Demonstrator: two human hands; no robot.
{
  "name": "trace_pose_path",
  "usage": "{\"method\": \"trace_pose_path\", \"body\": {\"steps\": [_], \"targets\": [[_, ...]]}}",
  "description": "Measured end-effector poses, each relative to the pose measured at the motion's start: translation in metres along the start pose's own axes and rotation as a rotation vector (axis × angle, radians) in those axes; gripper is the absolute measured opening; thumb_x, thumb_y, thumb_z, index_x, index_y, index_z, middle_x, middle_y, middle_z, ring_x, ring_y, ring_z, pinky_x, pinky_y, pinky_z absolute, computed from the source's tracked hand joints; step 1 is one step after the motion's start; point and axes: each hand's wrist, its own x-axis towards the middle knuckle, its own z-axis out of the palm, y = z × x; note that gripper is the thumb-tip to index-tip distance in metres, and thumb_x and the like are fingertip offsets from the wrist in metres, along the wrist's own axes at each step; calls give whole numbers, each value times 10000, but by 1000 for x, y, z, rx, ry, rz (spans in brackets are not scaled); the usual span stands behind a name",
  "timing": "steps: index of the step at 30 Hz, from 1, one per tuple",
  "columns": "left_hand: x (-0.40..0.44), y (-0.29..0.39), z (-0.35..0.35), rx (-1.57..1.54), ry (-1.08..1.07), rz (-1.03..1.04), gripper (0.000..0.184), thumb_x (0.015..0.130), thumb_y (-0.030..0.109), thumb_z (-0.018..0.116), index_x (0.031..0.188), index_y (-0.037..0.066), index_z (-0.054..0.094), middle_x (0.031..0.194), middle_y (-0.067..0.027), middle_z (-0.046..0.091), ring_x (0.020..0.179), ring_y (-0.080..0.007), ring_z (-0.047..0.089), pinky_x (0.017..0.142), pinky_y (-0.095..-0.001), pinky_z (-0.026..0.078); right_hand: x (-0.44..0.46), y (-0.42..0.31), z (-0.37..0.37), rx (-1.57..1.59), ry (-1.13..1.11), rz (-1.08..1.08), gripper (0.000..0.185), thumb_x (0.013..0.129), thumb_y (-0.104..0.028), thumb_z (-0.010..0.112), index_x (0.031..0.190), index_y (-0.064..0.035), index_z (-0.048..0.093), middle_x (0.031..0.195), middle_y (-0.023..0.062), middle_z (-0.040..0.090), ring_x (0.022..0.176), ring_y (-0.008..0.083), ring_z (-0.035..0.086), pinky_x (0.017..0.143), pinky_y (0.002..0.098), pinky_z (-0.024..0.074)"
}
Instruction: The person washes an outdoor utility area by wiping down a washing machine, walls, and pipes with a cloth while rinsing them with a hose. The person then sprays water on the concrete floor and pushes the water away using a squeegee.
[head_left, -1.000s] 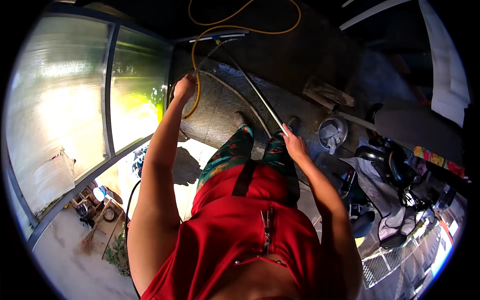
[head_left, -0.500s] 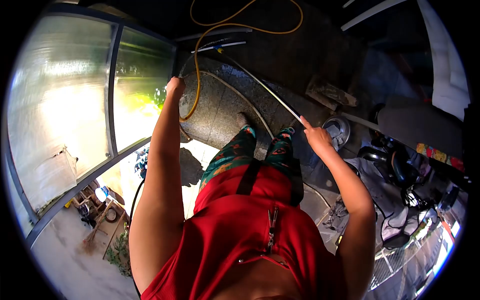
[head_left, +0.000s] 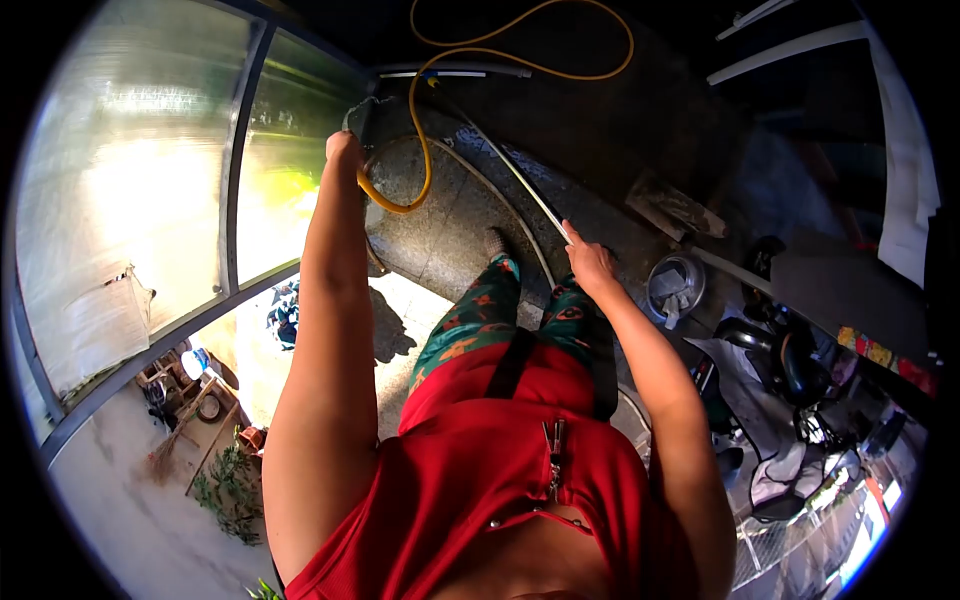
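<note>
My left hand point(head_left: 345, 150) is closed round the end of a yellow hose point(head_left: 430, 165), beside the translucent panels. Water point(head_left: 358, 108) runs out just beyond the fist. My right hand point(head_left: 590, 265) grips the upper end of the long pale handle of a floor squeegee point(head_left: 515, 170), its index finger laid along the pole. At the far end, the squeegee's yellow joint and white-edged head lie on the dark floor by the back edge. Wet patches shine on the floor along the handle.
A framed translucent panel wall point(head_left: 160, 180) stands on the left. On the right are a metal bucket point(head_left: 675, 287), wooden blocks point(head_left: 672, 207) and a cluttered pile with a grey cloth point(head_left: 745, 400). A grey-brown hose point(head_left: 500, 200) curves across the floor near my foot.
The squeegee head has shifted farther away, toward the back edge, and my right hand has moved left with the handle. My left hand has risen slightly, with the water stream now showing above it.
</note>
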Motion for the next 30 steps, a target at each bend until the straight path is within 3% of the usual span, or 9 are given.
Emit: {"method": "trace_pose_path", "body": {"steps": [1, 5, 7, 9, 10, 13, 16, 20, 30], "targets": [[-48, 36, -38, 155, 21, -36, 146, 822, 119, 642, 957, 100, 694, 887, -91, 716, 774, -276, 702, 651, -372, 564, -4, 5, -4, -22, -4, -4, 496, 957, -303, 491, 1439, -341, 378, 931, 217, 675, 889, 408, 652, 788, 509, 505], [-11, 1, -41, -630, -147, -140, 155, 915, 172, 549, 837, 83, 650, 736, -105, 673, 650, -252, 676, 555, -389, 532, -28, 37, -8, 166, 54, -83, 486, 953, -229, 497, 1427, -302, 415, 945, 204, 683, 897, 379, 662, 811, 456, 506], [-49, 22, -66, 160, -13, 149, 195, 936, 185, 523, 828, 76, 643, 685, -105, 647, 612, -245, 658, 536, -387, 522, -28, 50, 3, 384, 75, -146, 483, 940, -187, 513, 1414, -245, 442, 1013, 209, 675, 938, 385, 649, 827, 429, 500], [-52, 25, -69, 122, -51, 200, 228, 951, 203, 502, 828, 72, 642, 666, -112, 641, 596, -247, 655, 526, -391, 519, -8, 46, 26, 367, 160, -225, 481, 942, -210, 517, 1416, -229, 435, 1070, 208, 658, 988, 416, 613, 831, 447, 495], [-50, 22, -71, -314, -154, 101, 241, 955, 215, 495, 832, 71, 644, 673, -119, 646, 600, -253, 661, 526, -397, 521, -6, 23, 20, 362, 138, -178, 477, 943, -216, 516, 1413, -236, 437, 1078, 207, 654, 996, 423, 604, 833, 451, 494], [-43, 17, -68, -825, -160, -92, 297, 970, 258, 469, 838, 64, 651, 686, -140, 658, 605, -273, 672, 526, -410, 524, 19, -21, 8, 121, -21, -3, 503, 951, -274, 519, 1435, -313, 386, 999, 209, 666, 937, 415, 630, 818, 489, 499], [-65, 55, -65, -279, 153, -99, 373, 976, 316, 453, 818, 46, 655, 671, -152, 652, 595, -294, 667, 531, -417, 524, 27, -31, 6, 35, -62, 23, 519, 964, -304, 501, 1454, -355, 336, 969, 200, 673, 922, 391, 649, 803, 494, 507], [-66, 70, -60, -794, 40, -350, 425, 961, 358, 465, 773, 25, 651, 635, -150, 633, 572, -295, 651, 544, -414, 524, 29, -22, -21, -132, -41, 13, 512, 982, -318, 461, 1464, -384, 303, 983, 176, 681, 937, 353, 662, 798, 471, 521], [-85, 64, -56, -983, -127, -282, 282, 969, 262, 457, 812, 87, 613, 596, -97, 570, 511, -244, 590, 466, -385, 451, -110, 127, -67, -377, 50, 100, 620, 933, -261, 551, 1476, -377, 275, 721, 207, 659, 688, 382, 662, 663, 493, 523]]}}
